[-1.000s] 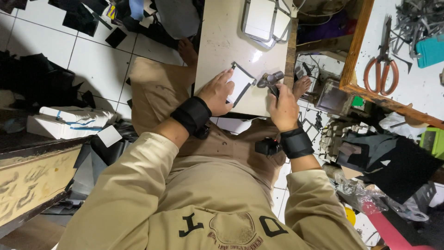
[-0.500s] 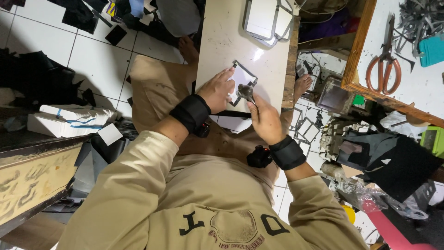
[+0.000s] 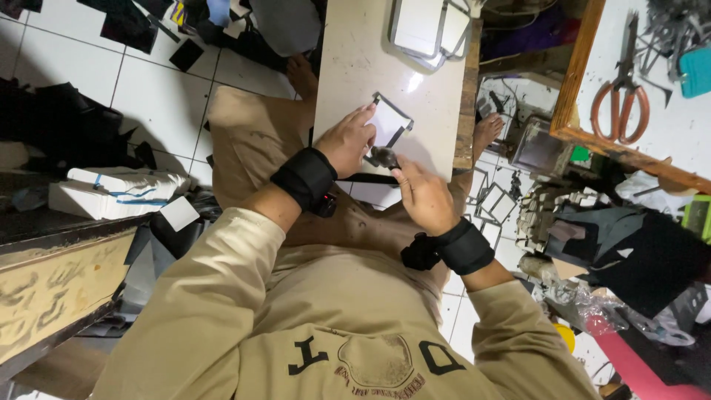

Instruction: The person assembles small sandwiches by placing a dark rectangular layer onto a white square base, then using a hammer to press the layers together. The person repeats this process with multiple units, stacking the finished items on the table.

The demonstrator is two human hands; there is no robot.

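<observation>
A white card with a dark folded border [image 3: 386,122] is pinned flat on the table [image 3: 348,67] under the left hand [image 3: 346,141], while a small dark tool [image 3: 384,156], gripped by the right hand [image 3: 424,196], is pressed at its near edge, bordering apparently unfinished.

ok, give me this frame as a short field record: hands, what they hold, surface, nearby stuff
left hand: pressing flat on a white card with dark border
right hand: gripping a small dark tool at the card's near edge
surface: pale narrow board across the lap
wrists: black bands on both
on board, far end: stack of framed white cards
to the right: orange-handled scissors on a white top
</observation>
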